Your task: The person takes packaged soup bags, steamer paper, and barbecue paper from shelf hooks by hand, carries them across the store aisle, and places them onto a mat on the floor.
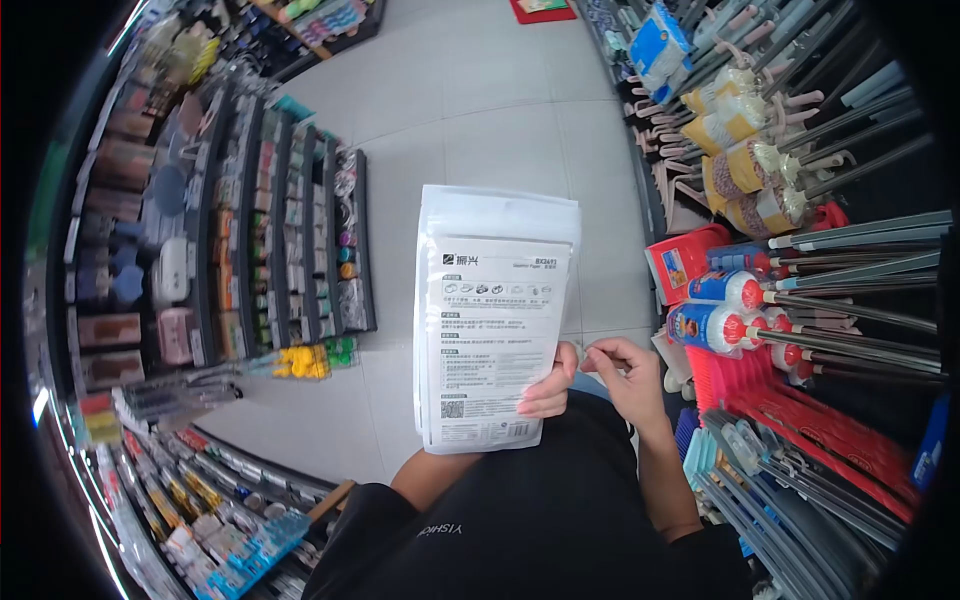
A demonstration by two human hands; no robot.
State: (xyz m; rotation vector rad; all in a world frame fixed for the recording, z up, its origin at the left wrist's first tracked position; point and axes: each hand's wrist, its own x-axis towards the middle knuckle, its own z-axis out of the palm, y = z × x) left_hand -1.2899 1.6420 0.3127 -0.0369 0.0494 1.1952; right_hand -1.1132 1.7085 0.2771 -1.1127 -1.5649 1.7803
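A stack of flat white plastic packets [500,330] is held upright in front of my dark shirt, its printed back facing me. Small text, a row of icons, a QR code and a barcode show on the front packet. My left hand [549,386] reaches behind the stack, and its fingers wrap round the right edge, closed on it. Just right of that edge is my right hand [628,378], apart from the packets. Its thumb and forefinger are drawn together in a pinch, the other fingers curled. Whether anything small is between them I cannot make out.
Shelves [355,240] of small goods line the left side of a tiled aisle [500,110]. On the right hang mops with metal poles [850,260], a red dustpan [680,262] and red brushes [740,390], close to my right arm. A red item [543,12] lies far ahead.
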